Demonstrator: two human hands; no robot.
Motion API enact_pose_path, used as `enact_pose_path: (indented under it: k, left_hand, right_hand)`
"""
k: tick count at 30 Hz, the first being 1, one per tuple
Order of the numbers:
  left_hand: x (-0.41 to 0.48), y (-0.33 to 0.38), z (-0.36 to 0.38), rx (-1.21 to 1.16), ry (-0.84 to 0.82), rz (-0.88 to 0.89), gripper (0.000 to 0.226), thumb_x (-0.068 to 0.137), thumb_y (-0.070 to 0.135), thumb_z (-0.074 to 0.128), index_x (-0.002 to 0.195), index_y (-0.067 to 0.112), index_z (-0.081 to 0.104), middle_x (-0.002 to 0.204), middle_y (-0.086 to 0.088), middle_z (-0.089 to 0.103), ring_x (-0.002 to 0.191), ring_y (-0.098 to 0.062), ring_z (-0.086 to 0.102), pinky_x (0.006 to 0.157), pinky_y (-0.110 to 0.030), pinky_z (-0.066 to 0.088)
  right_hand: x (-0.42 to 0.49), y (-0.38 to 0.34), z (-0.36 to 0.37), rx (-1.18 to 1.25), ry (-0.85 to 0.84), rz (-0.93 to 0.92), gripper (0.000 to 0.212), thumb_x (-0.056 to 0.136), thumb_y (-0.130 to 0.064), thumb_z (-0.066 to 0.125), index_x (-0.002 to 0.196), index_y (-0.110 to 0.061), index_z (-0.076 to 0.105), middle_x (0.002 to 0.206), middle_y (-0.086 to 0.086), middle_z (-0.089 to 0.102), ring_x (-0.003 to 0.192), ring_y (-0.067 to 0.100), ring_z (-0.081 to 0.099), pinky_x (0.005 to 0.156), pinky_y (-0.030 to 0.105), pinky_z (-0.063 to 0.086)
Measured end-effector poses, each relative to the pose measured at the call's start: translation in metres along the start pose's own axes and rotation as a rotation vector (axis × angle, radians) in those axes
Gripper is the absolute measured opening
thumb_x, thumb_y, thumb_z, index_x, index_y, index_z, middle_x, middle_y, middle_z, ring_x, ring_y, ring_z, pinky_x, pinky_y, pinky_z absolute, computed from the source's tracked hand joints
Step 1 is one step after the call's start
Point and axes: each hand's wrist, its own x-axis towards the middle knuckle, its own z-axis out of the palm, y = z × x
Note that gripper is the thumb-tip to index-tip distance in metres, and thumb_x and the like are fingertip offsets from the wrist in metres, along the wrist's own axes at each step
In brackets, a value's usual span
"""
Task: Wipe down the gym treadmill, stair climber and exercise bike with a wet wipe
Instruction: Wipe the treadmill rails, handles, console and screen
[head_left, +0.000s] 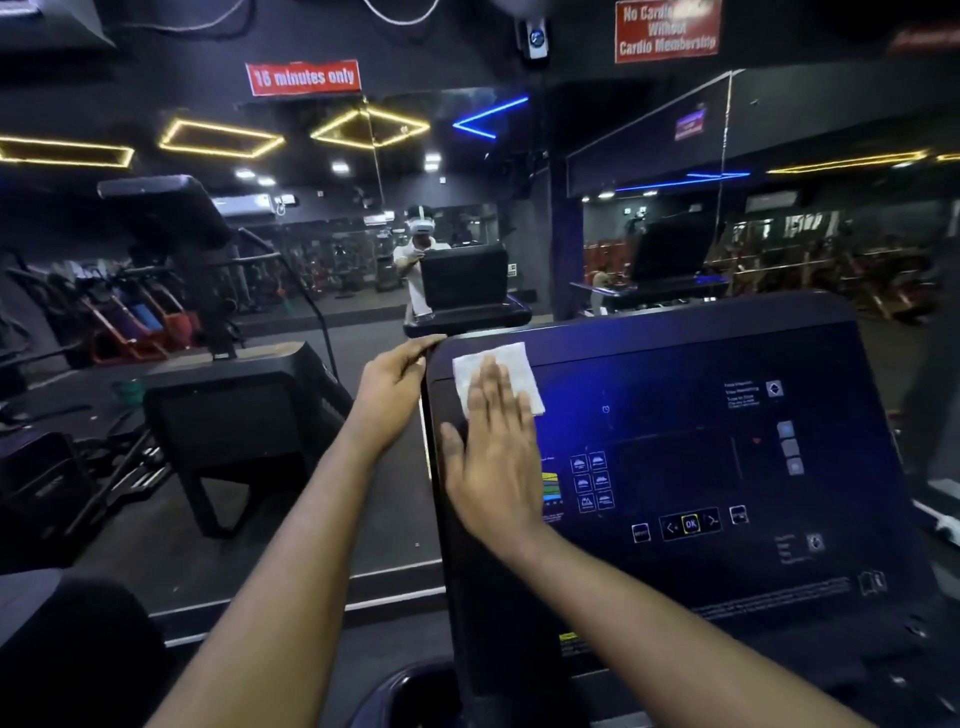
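Observation:
A large dark console panel (691, 467) of a cardio machine fills the lower right, its screen lit with blue icons and an OK button. A white wet wipe (511, 364) lies flat on the panel's upper left corner. My right hand (493, 447) presses on the wipe with straight, flat fingers. At the panel's top left edge my left hand (392, 382) grips the rim, fingers curled over the corner.
Another black machine console (228, 415) stands to the left, with a taller one (166, 208) behind it. A wall mirror ahead reflects a person and the gym. A round dark cup holder (415, 696) sits below the panel. Grey floor lies between the machines.

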Motion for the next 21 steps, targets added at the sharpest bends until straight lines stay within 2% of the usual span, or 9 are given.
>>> enact_pose_path:
  k: [5, 9, 12, 14, 16, 18, 21]
  left_hand:
    - [-0.003, 0.000, 0.003, -0.085, 0.044, 0.013, 0.037, 0.101, 0.000, 0.049, 0.123, 0.019, 0.072, 0.115, 0.011, 0.071, 0.107, 0.012, 0.061, 0.100, -0.007, 0.040]
    - [-0.007, 0.002, 0.006, -0.060, 0.080, 0.010, 0.028, 0.104, 0.015, 0.053, 0.123, 0.021, 0.072, 0.105, 0.017, 0.071, 0.097, 0.018, 0.060, 0.090, -0.004, 0.042]
    - [-0.007, 0.004, 0.007, -0.002, 0.110, 0.040, 0.026, 0.103, 0.016, 0.055, 0.120, 0.021, 0.073, 0.101, 0.016, 0.070, 0.091, 0.020, 0.059, 0.083, 0.000, 0.039]
    - [-0.007, 0.008, 0.009, 0.014, 0.148, 0.050, 0.024, 0.102, 0.013, 0.055, 0.116, 0.019, 0.074, 0.095, 0.012, 0.071, 0.087, 0.009, 0.062, 0.078, 0.000, 0.038]
    - [-0.010, 0.010, 0.014, 0.014, 0.192, 0.063, 0.023, 0.101, 0.011, 0.055, 0.113, 0.016, 0.074, 0.091, 0.006, 0.072, 0.087, -0.007, 0.063, 0.075, -0.001, 0.039]
    - [-0.012, 0.011, 0.017, -0.002, 0.215, 0.055, 0.023, 0.101, 0.010, 0.054, 0.113, 0.014, 0.074, 0.088, -0.001, 0.073, 0.085, -0.014, 0.062, 0.070, -0.002, 0.039]
    - [-0.010, 0.013, 0.020, -0.019, 0.244, 0.021, 0.024, 0.099, 0.007, 0.054, 0.109, 0.014, 0.074, 0.087, -0.004, 0.073, 0.077, -0.015, 0.061, 0.067, -0.002, 0.039]
  right_hand:
    - [-0.059, 0.014, 0.017, -0.064, -0.052, -0.204, 0.068, 0.107, -0.048, 0.032, 0.163, -0.015, 0.010, 0.171, -0.001, 0.003, 0.157, 0.015, 0.000, 0.126, 0.038, 0.009]
    - [-0.046, 0.037, 0.003, -0.060, 0.005, -0.011, 0.065, 0.109, -0.049, 0.022, 0.163, -0.022, 0.002, 0.171, -0.006, 0.000, 0.156, 0.008, -0.005, 0.127, 0.035, 0.007]
    - [-0.004, 0.020, -0.001, -0.039, 0.073, 0.148, 0.066, 0.108, -0.052, 0.017, 0.163, -0.019, 0.001, 0.170, -0.002, -0.001, 0.156, 0.010, -0.008, 0.128, 0.037, 0.008]
    - [-0.004, 0.002, 0.006, -0.018, 0.077, 0.105, 0.066, 0.108, -0.050, 0.021, 0.163, -0.017, 0.005, 0.171, 0.000, 0.003, 0.157, 0.013, -0.005, 0.128, 0.038, 0.010]
    - [-0.032, -0.002, 0.017, -0.031, 0.015, -0.056, 0.065, 0.109, -0.047, 0.025, 0.163, -0.018, 0.006, 0.171, -0.001, 0.003, 0.157, 0.013, -0.002, 0.127, 0.038, 0.010]
    - [-0.064, 0.014, 0.016, -0.064, -0.031, -0.167, 0.064, 0.108, -0.045, 0.029, 0.163, -0.021, 0.007, 0.171, -0.005, 0.003, 0.157, 0.012, 0.001, 0.125, 0.038, 0.012]
    - [-0.065, 0.051, 0.000, -0.073, 0.012, -0.076, 0.062, 0.108, -0.043, 0.030, 0.163, -0.021, 0.010, 0.171, -0.007, 0.007, 0.157, 0.010, 0.003, 0.125, 0.038, 0.015]
